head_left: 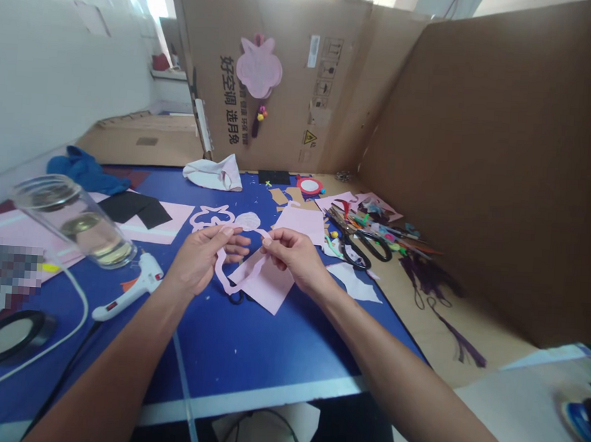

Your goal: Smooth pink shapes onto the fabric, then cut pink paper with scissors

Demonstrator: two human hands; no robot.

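Both my hands meet over the blue table (247, 351), just above its middle. My left hand (200, 255) and my right hand (293, 255) each pinch an end of a thin pink paper cut-out strip (236, 281) that loops down between them. Under the strip lies a pink paper sheet (266, 286). A second pink cut-out outline (210, 217) lies flat just beyond my fingers. A white hot glue gun (131, 288) rests on the table to the left of my left wrist.
A clear glass jar (79, 224) lies tilted at the left, a black tape roll (11, 337) near the left edge. Black scissors (361, 245) and coloured scraps lie to the right. Cardboard walls (479, 159) stand behind and right, with a pink paper shape (259, 69) hanging.
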